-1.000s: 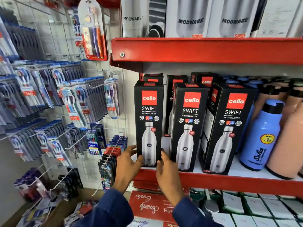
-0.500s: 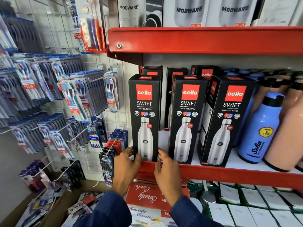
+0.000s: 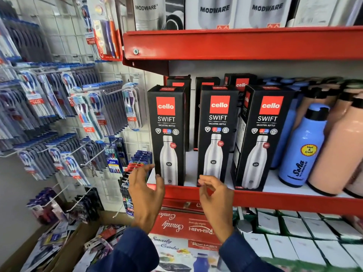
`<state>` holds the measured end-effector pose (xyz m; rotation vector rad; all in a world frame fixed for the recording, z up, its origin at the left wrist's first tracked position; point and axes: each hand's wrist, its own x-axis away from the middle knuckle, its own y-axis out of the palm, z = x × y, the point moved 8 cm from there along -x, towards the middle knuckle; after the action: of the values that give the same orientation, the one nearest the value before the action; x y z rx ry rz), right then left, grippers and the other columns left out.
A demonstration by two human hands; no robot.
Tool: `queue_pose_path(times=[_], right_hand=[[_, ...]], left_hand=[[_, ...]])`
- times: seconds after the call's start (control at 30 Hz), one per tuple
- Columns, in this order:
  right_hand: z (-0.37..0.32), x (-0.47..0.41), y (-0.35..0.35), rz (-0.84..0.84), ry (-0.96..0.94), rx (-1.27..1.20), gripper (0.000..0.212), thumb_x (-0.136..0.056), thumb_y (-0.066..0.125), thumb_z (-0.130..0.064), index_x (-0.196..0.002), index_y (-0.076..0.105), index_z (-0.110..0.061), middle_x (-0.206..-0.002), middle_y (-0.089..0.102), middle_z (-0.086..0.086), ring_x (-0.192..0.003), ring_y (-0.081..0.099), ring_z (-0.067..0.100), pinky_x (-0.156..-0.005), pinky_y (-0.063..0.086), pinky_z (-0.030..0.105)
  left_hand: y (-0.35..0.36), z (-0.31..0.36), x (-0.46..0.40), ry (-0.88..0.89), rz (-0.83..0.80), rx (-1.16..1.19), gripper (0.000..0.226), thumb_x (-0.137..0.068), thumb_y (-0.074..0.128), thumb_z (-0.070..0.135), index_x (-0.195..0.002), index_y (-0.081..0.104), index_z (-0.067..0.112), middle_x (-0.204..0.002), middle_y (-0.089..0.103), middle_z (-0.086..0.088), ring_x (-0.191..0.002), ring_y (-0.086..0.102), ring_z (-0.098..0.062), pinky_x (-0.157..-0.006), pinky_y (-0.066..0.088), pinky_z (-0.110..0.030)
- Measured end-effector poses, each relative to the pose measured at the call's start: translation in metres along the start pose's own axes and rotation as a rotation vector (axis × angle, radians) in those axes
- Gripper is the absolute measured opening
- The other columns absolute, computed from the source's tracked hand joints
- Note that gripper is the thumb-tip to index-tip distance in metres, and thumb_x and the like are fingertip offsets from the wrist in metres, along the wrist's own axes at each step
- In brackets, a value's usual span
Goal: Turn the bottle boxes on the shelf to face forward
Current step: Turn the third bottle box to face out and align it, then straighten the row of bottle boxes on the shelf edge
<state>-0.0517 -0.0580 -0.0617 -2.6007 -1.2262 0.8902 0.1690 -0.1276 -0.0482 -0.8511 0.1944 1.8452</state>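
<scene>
Three black bottle boxes (image 3: 218, 134) are standing at centre frame on the red shelf (image 3: 275, 201), fronts reading "cello SWIFT VACUSTEEL BOTTLE"; more boxes behind are sitting mostly hidden. The left hand (image 3: 146, 190) and right hand (image 3: 215, 193) are hovering open and empty below them, fingers loosely spread. Upper boxes (image 3: 214, 12), cropped, are showing "MODWARE"; the blue bottle (image 3: 302, 146) is reading "Hot & Cold".

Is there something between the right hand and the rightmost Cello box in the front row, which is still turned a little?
Nothing visible blocks it. The right hand is open before the middle box; the rightmost box stands beside it, front exposed.
</scene>
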Motion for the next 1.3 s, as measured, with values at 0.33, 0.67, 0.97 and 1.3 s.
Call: queue_pose_path(times=[0.33, 0.67, 0.97, 1.3], right_hand=[[0.045, -0.008, -0.048, 0.067, 0.201, 0.052, 0.037, -0.085, 0.067, -0.015, -0.121, 0.060, -0.013, -0.107, 0.068, 0.000, -0.074, 0.064, 0.005, -0.073, 0.052, 0.022], [0.044, -0.025, -0.039, -0.144, 0.205, 0.137, 0.047, -0.088, 0.059, -0.015, -0.135, 0.053, -0.012, -0.130, 0.065, 0.008, -0.108, 0.067, 0.019, -0.085, 0.043, 0.017], [0.048, -0.022, -0.044, -0.189, 0.191, 0.159, 0.039, -0.088, 0.061, -0.018, -0.128, 0.059, -0.015, -0.126, 0.068, 0.002, -0.077, 0.066, 0.016, -0.078, 0.060, 0.033], [0.051, -0.018, -0.061, -0.173, 0.173, 0.083, 0.028, -0.086, 0.064, -0.016, -0.113, 0.066, -0.021, -0.110, 0.072, -0.008, -0.072, 0.069, 0.009, -0.071, 0.058, 0.027]], left_hand=[[0.089, 0.046, 0.049, -0.050, -0.441, 0.127, 0.054, -0.087, 0.067, 0.021, -0.139, 0.055, 0.011, -0.133, 0.067, -0.003, -0.118, 0.065, -0.011, -0.101, 0.050, -0.023], [0.110, 0.054, 0.046, -0.121, -0.462, 0.052, 0.046, -0.085, 0.073, 0.022, -0.127, 0.061, 0.009, -0.092, 0.056, 0.026, -0.071, 0.058, 0.012, -0.061, 0.036, 0.010], [0.103, 0.041, 0.055, -0.205, -0.447, 0.077, 0.057, -0.088, 0.069, 0.019, -0.141, 0.053, 0.003, -0.128, 0.070, -0.010, -0.118, 0.067, -0.023, -0.095, 0.051, -0.023], [0.080, 0.052, 0.060, -0.176, -0.230, 0.117, 0.047, -0.087, 0.066, 0.016, -0.134, 0.062, 0.013, -0.118, 0.074, 0.002, -0.093, 0.069, -0.002, -0.079, 0.054, -0.006]])
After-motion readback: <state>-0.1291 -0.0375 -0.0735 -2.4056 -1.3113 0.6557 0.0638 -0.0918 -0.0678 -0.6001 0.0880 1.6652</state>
